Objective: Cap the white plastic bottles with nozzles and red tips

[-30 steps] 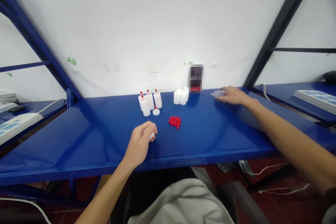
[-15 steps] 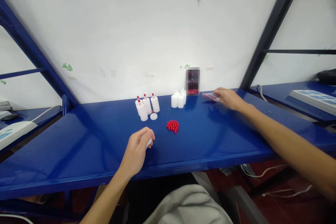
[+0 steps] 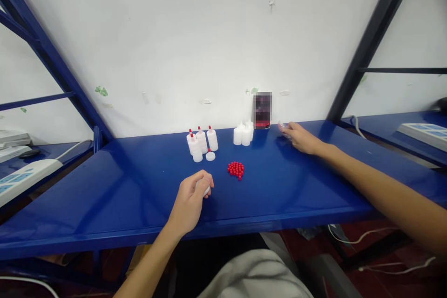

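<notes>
Long blue table [image 3: 150, 200], right hand [image 3: 301, 138] pinching a clear bag [image 3: 284, 128] near the wall, left hand [image 3: 190, 199] curled around a white object [image 3: 207, 191] (mostly hidden), red-tipped bottles [image 3: 201, 143], plain white bottles [image 3: 246, 137], red caps [image 3: 236, 170] clustered between the hands.

Wall [image 3: 195, 46] bright; soft shadows across tabletop [image 3: 150, 172]; dark panel [image 3: 262, 109] pixelated.
</notes>
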`<state>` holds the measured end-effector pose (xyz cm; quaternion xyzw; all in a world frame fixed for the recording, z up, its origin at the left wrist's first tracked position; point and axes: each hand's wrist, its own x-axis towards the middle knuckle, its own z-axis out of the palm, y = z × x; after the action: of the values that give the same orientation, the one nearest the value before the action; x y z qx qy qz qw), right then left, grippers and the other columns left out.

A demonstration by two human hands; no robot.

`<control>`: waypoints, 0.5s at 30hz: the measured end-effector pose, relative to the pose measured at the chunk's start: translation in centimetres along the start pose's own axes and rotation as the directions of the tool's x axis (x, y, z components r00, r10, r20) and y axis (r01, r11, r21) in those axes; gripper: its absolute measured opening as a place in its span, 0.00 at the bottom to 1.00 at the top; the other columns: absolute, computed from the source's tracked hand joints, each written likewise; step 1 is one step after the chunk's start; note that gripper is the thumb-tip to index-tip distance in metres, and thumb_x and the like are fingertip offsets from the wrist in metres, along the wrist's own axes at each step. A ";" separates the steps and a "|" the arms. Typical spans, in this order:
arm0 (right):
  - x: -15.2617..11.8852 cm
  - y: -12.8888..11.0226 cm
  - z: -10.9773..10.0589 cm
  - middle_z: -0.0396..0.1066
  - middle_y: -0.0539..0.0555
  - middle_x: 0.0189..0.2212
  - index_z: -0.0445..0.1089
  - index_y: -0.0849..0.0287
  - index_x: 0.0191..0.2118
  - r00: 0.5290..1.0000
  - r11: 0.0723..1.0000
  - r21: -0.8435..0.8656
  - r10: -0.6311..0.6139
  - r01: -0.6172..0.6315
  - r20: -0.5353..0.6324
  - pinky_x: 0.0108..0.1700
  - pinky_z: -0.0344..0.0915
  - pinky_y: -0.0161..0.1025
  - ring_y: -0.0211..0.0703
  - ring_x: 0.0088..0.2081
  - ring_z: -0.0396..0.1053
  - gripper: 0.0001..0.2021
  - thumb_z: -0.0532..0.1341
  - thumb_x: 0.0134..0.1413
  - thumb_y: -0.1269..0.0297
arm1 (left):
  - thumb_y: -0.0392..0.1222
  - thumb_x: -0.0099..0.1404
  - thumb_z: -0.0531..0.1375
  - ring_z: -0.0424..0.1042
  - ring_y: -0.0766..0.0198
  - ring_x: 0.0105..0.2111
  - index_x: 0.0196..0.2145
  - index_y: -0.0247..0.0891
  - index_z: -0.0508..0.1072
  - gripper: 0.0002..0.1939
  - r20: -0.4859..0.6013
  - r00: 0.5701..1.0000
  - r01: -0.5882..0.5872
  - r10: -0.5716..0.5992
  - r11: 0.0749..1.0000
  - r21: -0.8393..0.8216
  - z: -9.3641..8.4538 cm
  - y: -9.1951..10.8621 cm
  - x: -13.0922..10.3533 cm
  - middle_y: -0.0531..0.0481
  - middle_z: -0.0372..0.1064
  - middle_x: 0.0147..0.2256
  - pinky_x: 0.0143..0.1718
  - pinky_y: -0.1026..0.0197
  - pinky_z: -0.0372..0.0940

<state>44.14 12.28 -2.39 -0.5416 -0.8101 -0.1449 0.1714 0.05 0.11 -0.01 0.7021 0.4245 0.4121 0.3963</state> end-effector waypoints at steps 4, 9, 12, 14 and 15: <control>0.0 -0.2 -0.2 0.68 0.61 0.39 0.76 0.58 0.45 0.996 0.997 0.000 0.074 -0.074 0.048 0.42 0.67 0.44 0.51 0.40 0.67 0.18 0.53 0.52 0.74 | 0.52 0.70 0.51 0.59 0.65 0.27 0.26 0.37 0.66 0.20 0.000 1.000 -0.005 0.005 1.000 0.003 0.0 0.2 -0.1 0.54 0.59 0.23 0.31 0.64 0.56; -0.1 -0.1 -0.5 0.72 0.58 0.48 0.76 0.56 0.39 0.988 0.987 -0.079 0.147 -0.143 0.052 0.45 0.66 0.44 0.52 0.44 0.70 0.15 0.52 0.56 0.70 | 0.53 0.70 0.51 0.60 0.65 0.26 0.26 0.37 0.66 0.20 0.003 1.000 -0.006 0.006 1.000 0.009 -0.1 0.1 -0.2 0.54 0.60 0.23 0.30 0.64 0.56; -0.2 0.3 -0.5 0.72 0.59 0.41 0.74 0.57 0.42 0.988 0.982 -0.108 0.153 -0.155 -0.026 0.41 0.65 0.43 0.50 0.39 0.70 0.15 0.50 0.60 0.68 | 0.52 0.70 0.51 0.60 0.65 0.26 0.27 0.37 0.67 0.20 0.006 1.000 -0.009 0.009 1.000 0.011 -0.1 0.0 -0.2 0.54 0.60 0.23 0.30 0.64 0.56; -0.3 0.5 -0.4 0.70 0.60 0.39 0.73 0.58 0.43 0.990 0.989 -0.075 0.120 -0.125 -0.067 0.41 0.64 0.43 0.49 0.37 0.68 0.15 0.49 0.62 0.66 | 0.52 0.70 0.51 0.60 0.65 0.27 0.27 0.37 0.67 0.20 0.010 1.000 -0.007 0.007 1.000 0.010 -0.2 0.0 -0.2 0.54 0.60 0.23 0.30 0.64 0.56; -0.3 0.6 -0.3 0.68 0.61 0.39 0.73 0.59 0.43 0.992 0.994 -0.045 0.100 -0.104 -0.074 0.40 0.64 0.43 0.49 0.36 0.67 0.15 0.49 0.63 0.65 | 0.52 0.70 0.51 0.60 0.66 0.27 0.27 0.37 0.67 0.20 0.012 1.000 -0.006 0.006 1.000 0.009 -0.1 0.0 -0.2 0.54 0.60 0.23 0.30 0.64 0.55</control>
<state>44.86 12.12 -2.23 -0.5809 -0.7709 -0.1751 0.1941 -0.14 -0.05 0.00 0.7077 0.4217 0.4070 0.3945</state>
